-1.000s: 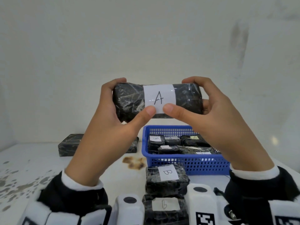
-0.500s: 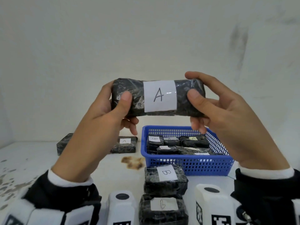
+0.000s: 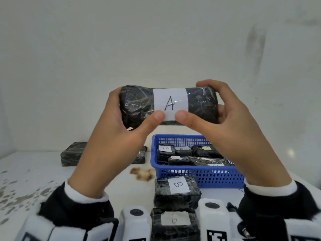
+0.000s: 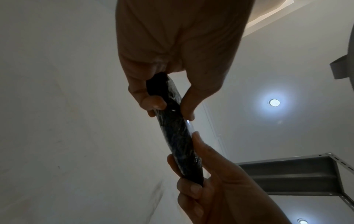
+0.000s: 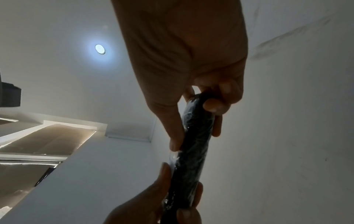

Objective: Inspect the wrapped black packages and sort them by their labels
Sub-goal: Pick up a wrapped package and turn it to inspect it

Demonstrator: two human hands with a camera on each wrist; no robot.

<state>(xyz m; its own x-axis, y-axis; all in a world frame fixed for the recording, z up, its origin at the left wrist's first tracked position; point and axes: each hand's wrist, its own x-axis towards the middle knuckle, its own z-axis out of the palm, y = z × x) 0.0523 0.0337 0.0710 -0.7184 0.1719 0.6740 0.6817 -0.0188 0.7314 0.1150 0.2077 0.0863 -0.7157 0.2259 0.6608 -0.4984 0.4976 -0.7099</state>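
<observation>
A black plastic-wrapped package (image 3: 137, 105) with a white label reading "A" is held up in front of the wall, lying level. My left hand (image 3: 121, 133) grips its left end and my right hand (image 3: 224, 126) grips its right end, both thumbs on the label's lower edge. The wrist views show the package edge-on (image 4: 178, 136) (image 5: 193, 145) between fingers and thumbs. On the table below lie two packages labelled "B" (image 3: 177, 190) (image 3: 173, 225). Another black package (image 3: 71, 153) lies at the back left, partly hidden by my left arm.
A blue mesh basket (image 3: 199, 176) at right of centre holds several labelled black packages. A brown stain (image 3: 142, 173) marks the white table beside it. The wall stands close behind. White wrist camera housings (image 3: 135, 221) fill the bottom edge.
Both thumbs have slid from the package's ends back to the middle, under the label. The package has tilted slightly and sits a little lower in view.
</observation>
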